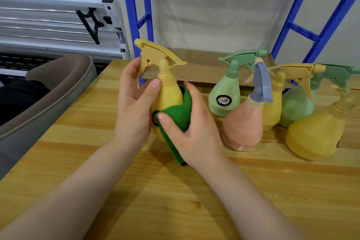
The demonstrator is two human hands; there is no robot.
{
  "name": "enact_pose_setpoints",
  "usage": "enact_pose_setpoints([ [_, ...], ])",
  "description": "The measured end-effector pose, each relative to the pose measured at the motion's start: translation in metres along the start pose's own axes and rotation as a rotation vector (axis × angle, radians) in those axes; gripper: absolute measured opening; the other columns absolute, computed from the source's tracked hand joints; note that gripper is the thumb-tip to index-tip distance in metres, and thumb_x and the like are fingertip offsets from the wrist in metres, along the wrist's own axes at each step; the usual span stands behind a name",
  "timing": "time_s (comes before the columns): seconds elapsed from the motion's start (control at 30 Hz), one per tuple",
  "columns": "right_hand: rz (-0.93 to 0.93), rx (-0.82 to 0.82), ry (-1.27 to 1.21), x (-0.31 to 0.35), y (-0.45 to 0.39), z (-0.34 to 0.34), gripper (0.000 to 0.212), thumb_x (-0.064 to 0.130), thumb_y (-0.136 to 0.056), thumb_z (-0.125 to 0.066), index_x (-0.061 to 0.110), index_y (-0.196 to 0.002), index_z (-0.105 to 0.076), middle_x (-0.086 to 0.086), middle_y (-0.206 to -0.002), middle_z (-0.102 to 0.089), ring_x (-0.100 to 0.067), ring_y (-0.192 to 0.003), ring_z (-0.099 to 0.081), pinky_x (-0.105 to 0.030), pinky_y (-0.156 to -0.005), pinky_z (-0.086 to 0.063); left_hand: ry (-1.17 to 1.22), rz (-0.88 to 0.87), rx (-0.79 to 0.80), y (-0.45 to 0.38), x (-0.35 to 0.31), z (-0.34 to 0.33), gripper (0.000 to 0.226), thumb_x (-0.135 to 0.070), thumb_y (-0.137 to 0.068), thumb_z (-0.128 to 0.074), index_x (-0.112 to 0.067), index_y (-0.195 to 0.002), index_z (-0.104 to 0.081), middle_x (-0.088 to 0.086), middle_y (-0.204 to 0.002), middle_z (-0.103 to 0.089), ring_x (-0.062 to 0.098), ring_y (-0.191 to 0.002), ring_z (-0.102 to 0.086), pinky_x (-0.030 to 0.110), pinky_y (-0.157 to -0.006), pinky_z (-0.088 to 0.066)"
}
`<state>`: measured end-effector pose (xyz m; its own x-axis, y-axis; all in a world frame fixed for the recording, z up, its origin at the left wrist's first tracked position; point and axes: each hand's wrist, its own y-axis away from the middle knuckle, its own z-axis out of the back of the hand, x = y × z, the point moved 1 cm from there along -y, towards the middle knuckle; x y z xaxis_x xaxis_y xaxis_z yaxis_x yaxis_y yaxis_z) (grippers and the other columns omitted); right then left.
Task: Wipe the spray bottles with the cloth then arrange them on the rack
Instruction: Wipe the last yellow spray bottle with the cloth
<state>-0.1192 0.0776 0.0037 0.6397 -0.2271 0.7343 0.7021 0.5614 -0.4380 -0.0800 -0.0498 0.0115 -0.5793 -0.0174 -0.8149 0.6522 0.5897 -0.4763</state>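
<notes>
Above the desk (pixel 175 191), near its far edge, the yellow spray bottle (pixel 169 93) is gripped by the left hand (pixel 134 107); the right hand (pixel 194 132) presses the green cloth (pixel 178 115) against it. Hard rubbing could twist it loose, toppling the pink bottle (pixel 243 126) nearby.

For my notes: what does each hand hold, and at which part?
Left hand grips the yellow spray bottle at its neck and upper body. Right hand holds the green cloth against the bottle's body.

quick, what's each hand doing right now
Left hand: grips the yellow spray bottle.
Right hand: presses the green cloth against that bottle.
</notes>
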Motion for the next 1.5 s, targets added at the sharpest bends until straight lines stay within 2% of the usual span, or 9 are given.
enact_pose_setpoints([
  [0.07, -0.001, -0.061, -0.031, -0.002, -0.001, 0.002, 0.074, 0.048, -0.087, -0.066, 0.024, -0.147, -0.032, 0.007, -0.141, -0.051, -0.007, -0.127, -0.048, -0.02, -0.1, -0.042, -0.018, -0.025, 0.094, 0.007, 0.004, -0.006, 0.046, -0.005, -0.095, -0.055, -0.007, -0.137, -0.034, -0.017, -0.12, -0.064, 0.006, -0.107, -0.061, 0.027, -0.09, -0.05],
  [0.17, -0.052, -0.169, -0.048, -0.004, -0.004, 0.009, 0.059, 0.05, -0.084, -0.064, 0.028, -0.135, -0.043, 0.01, -0.119, -0.064, -0.009, -0.108, -0.061, -0.032, -0.087, -0.051, -0.003, -0.022, 0.159, 0.015, 0.006, -0.012, 0.042, -0.015, -0.092, -0.056, -0.018, -0.132, -0.043, -0.007, -0.123, -0.062, 0.016, -0.109, -0.058, 0.039, -0.094, -0.047],
  [0.37, -0.161, -0.133, -0.198, -0.009, -0.011, 0.018, 0.034, 0.039, -0.088, -0.067, 0.038, -0.113, -0.045, 0.019, -0.086, -0.065, 0.007, -0.083, -0.063, -0.011, -0.07, -0.049, 0.025, 0.073, 0.118, 0.019, 0.008, -0.02, 0.018, -0.026, -0.099, -0.051, -0.032, -0.113, -0.062, -0.003, -0.108, -0.069, 0.015, -0.107, -0.064, 0.032, -0.09, -0.051],
  [0.57, -0.178, -0.077, -0.342, -0.009, -0.012, 0.016, 0.028, 0.031, -0.088, -0.07, 0.044, -0.098, -0.048, 0.015, -0.082, -0.067, 0.001, -0.077, -0.066, -0.024, -0.071, -0.055, 0.19, 0.303, 0.059, 0.009, 0.003, -0.013, 0.023, -0.022, -0.091, -0.058, -0.012, -0.111, -0.062, 0.009, -0.106, -0.068, 0.021, -0.103, -0.063, 0.036, -0.092, -0.053],
  [0.9, -0.163, 0.056, -0.468, -0.009, -0.007, 0.009, 0.038, 0.032, -0.082, -0.067, 0.029, -0.117, -0.053, 0.012, -0.091, -0.068, -0.001, -0.083, -0.066, -0.02, -0.072, -0.051, 0.211, 0.717, 0.104, -0.002, 0.008, 0.001, 0.029, -0.029, -0.086, -0.06, -0.012, -0.108, -0.068, 0.007, -0.098, -0.07, 0.027, -0.104, -0.063, 0.043, -0.102, -0.047],
  [1.0, -0.144, 0.048, -0.501, -0.011, -0.007, 0.009, 0.037, 0.026, -0.085, -0.068, 0.028, -0.119, -0.053, 0.012, -0.093, -0.068, -0.001, -0.086, -0.067, -0.019, -0.073, -0.052, 0.059, 0.674, 0.137, -0.004, 0.009, 0.003, 0.043, -0.037, -0.093, -0.057, -0.009, -0.125, -0.063, 0.016, -0.127, -0.064, 0.033, -0.124, -0.057, 0.049, -0.107, -0.043],
  [1.23, -0.247, -0.207, -0.633, -0.015, -0.018, 0.033, 0.025, 0.029, -0.089, -0.069, 0.041, -0.105, -0.053, 0.026, -0.083, -0.069, 0.006, -0.08, -0.067, -0.016, -0.071, -0.052, -0.326, 0.634, 0.525, -0.004, 0.009, 0.013, 0.059, -0.067, -0.087, -0.041, -0.026, -0.124, -0.063, 0.001, -0.121, -0.069, 0.019, -0.116, -0.063, 0.035, -0.099, -0.047],
  [1.37, -0.28, -0.343, -0.675, -0.019, -0.023, 0.049, 0.026, 0.025, -0.094, -0.062, 0.04, -0.113, -0.051, 0.029, -0.075, -0.068, 0.008, -0.075, -0.066, -0.013, -0.063, -0.053, -0.255, 0.625, 0.735, -0.002, 0.01, 0.017, 0.085, -0.067, -0.074, -0.068, -0.021, -0.141, -0.047, 0.001, -0.136, -0.06, 0.02, -0.126, -0.056, 0.029, -0.097, -0.048],
  [1.5, -0.239, -0.393, -0.636, -0.015, -0.02, 0.045, 0.032, 0.029, -0.096, -0.061, 0.028, -0.127, -0.052, 0.03, -0.081, -0.066, 0.018, -0.08, -0.061, -0.005, -0.069, -0.049, -0.279, 0.501, 0.642, -0.003, 0.012, 0.014, 0.093, -0.064, -0.059, -0.08, -0.019, -0.136, -0.053, -0.001, -0.13, -0.064, 0.017, -0.12, -0.059, 0.027, -0.095, -0.049],
])
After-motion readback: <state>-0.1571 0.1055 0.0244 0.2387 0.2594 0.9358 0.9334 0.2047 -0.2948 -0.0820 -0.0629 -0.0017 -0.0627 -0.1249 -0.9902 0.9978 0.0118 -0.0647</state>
